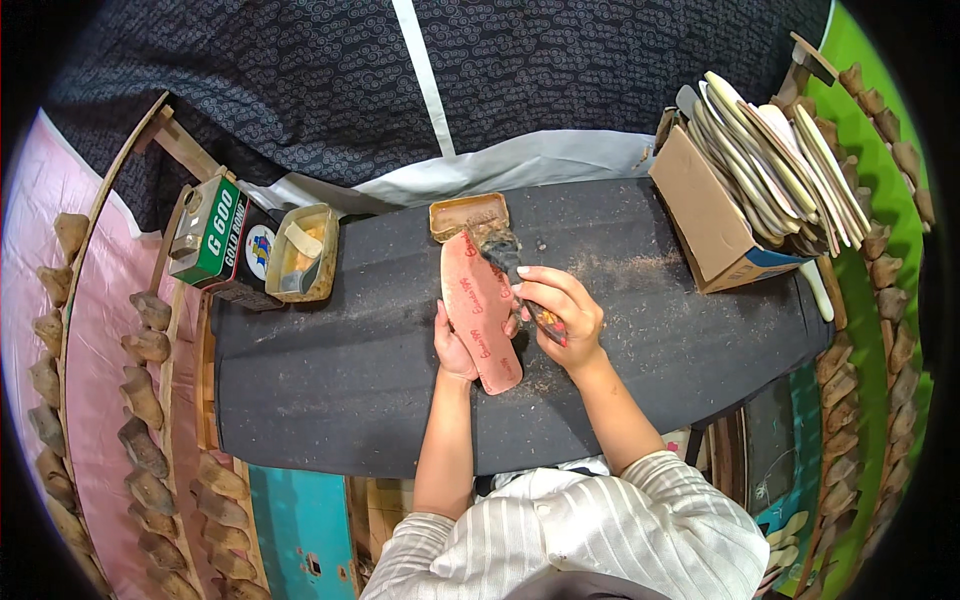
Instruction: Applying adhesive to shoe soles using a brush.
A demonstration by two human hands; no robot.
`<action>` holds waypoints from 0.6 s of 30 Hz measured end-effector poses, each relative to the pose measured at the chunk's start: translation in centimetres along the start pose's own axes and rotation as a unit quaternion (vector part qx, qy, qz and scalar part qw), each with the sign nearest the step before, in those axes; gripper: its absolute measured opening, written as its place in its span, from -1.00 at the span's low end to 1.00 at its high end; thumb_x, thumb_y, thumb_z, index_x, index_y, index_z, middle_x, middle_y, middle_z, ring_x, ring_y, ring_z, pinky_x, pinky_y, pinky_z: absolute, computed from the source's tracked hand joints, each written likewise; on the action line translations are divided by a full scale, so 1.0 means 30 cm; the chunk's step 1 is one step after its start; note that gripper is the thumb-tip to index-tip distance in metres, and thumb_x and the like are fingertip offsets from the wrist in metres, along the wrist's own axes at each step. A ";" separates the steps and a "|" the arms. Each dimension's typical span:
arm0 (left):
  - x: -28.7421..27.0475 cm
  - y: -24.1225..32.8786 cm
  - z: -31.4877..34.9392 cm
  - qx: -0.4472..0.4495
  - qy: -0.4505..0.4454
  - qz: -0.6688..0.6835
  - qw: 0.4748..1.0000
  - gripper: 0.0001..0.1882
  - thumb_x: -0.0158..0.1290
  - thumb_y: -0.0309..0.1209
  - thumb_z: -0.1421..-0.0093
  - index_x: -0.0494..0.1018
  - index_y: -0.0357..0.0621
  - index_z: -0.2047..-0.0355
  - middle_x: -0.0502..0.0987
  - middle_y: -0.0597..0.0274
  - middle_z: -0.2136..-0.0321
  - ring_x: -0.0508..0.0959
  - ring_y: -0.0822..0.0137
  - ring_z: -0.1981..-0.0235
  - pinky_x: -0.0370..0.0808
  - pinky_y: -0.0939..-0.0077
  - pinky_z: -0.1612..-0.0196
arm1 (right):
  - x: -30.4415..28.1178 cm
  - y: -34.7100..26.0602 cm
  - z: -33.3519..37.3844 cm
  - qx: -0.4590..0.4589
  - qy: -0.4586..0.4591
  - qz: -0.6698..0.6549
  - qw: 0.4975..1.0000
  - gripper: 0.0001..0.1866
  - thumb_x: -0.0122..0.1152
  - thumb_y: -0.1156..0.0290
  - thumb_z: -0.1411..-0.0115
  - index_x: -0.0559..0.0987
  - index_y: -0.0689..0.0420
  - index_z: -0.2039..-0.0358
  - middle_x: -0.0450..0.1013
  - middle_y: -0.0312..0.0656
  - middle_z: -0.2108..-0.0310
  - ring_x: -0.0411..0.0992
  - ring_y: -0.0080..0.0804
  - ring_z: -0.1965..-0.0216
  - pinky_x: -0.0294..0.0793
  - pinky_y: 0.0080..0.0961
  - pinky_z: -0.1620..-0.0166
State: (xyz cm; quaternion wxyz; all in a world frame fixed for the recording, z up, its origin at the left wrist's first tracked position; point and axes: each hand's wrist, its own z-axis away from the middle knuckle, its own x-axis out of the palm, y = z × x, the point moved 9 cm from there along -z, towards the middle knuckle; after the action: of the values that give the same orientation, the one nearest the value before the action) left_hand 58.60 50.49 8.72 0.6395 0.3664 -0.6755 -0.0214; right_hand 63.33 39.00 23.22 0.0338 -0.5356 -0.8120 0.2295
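My left hand [455, 348] is closed on the edge of a pink insole [478, 315], its thumb lying along the left side. Red printed marks run over the insole's upward face, and its far end reaches the near side of a shallow yellowish tray [447, 217]. My right hand [566, 312] grips a brush [503, 254] with a dark, matted head. That head lies over the upper right part of the insole, and the brush's handle is mostly hidden by my fingers. Some of my left fingers are behind the insole.
Left on the dark table [330, 390] stand a green and black metal can [222, 240] and a plastic tub [328, 268]. At the right, a cardboard box [703, 215] is packed with several insoles [745, 150]. Racks of shoe lasts [147, 345] line both sides.
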 end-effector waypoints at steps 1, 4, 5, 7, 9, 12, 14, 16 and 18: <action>-0.001 -0.004 0.002 -0.006 0.001 -0.012 1.000 -0.16 -0.34 0.28 -0.10 0.18 -0.22 -0.08 0.42 -0.02 0.24 0.40 0.19 0.42 0.35 0.36 0.36 | -0.005 -0.002 0.003 -0.007 0.003 -0.003 1.000 -0.62 0.30 0.63 0.27 0.55 0.14 0.32 0.48 -0.16 0.26 0.50 -0.24 0.32 0.51 -0.46 0.29; -0.009 -0.010 -0.001 -0.020 0.026 -0.027 0.999 -0.16 -0.35 0.29 -0.09 0.18 -0.23 -0.08 0.42 -0.01 0.22 0.41 0.18 0.41 0.35 0.36 0.35 | -0.025 -0.006 0.014 -0.023 0.013 -0.013 1.000 -0.61 0.31 0.61 0.26 0.55 0.14 0.30 0.47 -0.16 0.24 0.50 -0.22 0.30 0.52 -0.44 0.27; -0.011 -0.010 -0.002 -0.020 0.026 -0.027 0.999 -0.16 -0.35 0.29 -0.09 0.18 -0.23 -0.08 0.42 -0.01 0.22 0.41 0.18 0.41 0.35 0.36 0.35 | -0.032 -0.009 0.019 -0.030 0.020 -0.020 0.999 -0.61 0.32 0.60 0.25 0.55 0.14 0.29 0.47 -0.15 0.23 0.50 -0.22 0.30 0.52 -0.43 0.26; -0.001 -0.005 -0.002 -0.009 0.003 -0.012 1.000 -0.16 -0.35 0.29 -0.10 0.18 -0.24 -0.08 0.41 -0.03 0.21 0.41 0.17 0.41 0.35 0.36 0.34 | -0.015 -0.006 0.018 -0.030 0.008 -0.016 0.999 -0.62 0.31 0.59 0.25 0.55 0.14 0.30 0.47 -0.14 0.23 0.50 -0.22 0.31 0.51 -0.42 0.26; 0.009 -0.008 0.001 -0.015 0.015 -0.024 0.999 -0.16 -0.36 0.29 -0.10 0.18 -0.24 -0.08 0.41 -0.03 0.21 0.41 0.17 0.41 0.34 0.37 0.34 | 0.006 -0.002 0.018 -0.026 -0.016 -0.013 0.999 -0.65 0.31 0.56 0.22 0.55 0.15 0.31 0.47 -0.11 0.24 0.50 -0.21 0.33 0.50 -0.40 0.27; -0.010 -0.009 -0.003 -0.018 0.008 -0.027 0.999 -0.16 -0.36 0.29 -0.10 0.18 -0.23 -0.08 0.41 -0.02 0.20 0.40 0.17 0.42 0.34 0.37 0.34 | -0.016 0.007 0.029 -0.022 0.002 -0.040 0.999 -0.63 0.32 0.56 0.23 0.54 0.14 0.30 0.47 -0.12 0.23 0.49 -0.20 0.31 0.50 -0.39 0.26; -0.006 -0.011 -0.004 -0.019 -0.011 -0.016 1.000 -0.16 -0.37 0.29 -0.10 0.18 -0.22 -0.08 0.41 -0.02 0.20 0.39 0.18 0.42 0.33 0.37 0.33 | -0.020 -0.002 0.026 -0.027 0.011 -0.032 0.999 -0.61 0.33 0.57 0.25 0.53 0.14 0.29 0.46 -0.13 0.23 0.49 -0.20 0.30 0.50 -0.38 0.25; -0.009 -0.014 -0.003 -0.019 0.014 -0.015 1.000 -0.17 -0.37 0.29 -0.11 0.19 -0.22 -0.06 0.40 -0.01 0.24 0.38 0.18 0.42 0.32 0.35 0.33 | -0.025 -0.001 0.026 -0.029 0.021 -0.022 0.999 -0.59 0.33 0.57 0.26 0.53 0.14 0.29 0.46 -0.14 0.22 0.49 -0.20 0.29 0.50 -0.38 0.25; 0.013 -0.013 -0.002 -0.015 0.034 0.024 0.999 -0.18 -0.37 0.29 -0.11 0.20 -0.21 -0.04 0.40 0.00 0.26 0.38 0.17 0.42 0.32 0.33 0.33 | 0.010 0.013 0.030 -0.014 -0.022 -0.029 0.999 -0.56 0.33 0.59 0.30 0.52 0.14 0.28 0.46 -0.14 0.23 0.49 -0.19 0.29 0.49 -0.39 0.25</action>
State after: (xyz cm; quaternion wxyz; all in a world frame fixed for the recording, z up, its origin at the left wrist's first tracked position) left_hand 58.89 50.02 8.87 0.6682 0.3411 -0.6612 -0.0042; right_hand 63.25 39.10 22.21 0.0149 -0.5076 -0.8307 0.2283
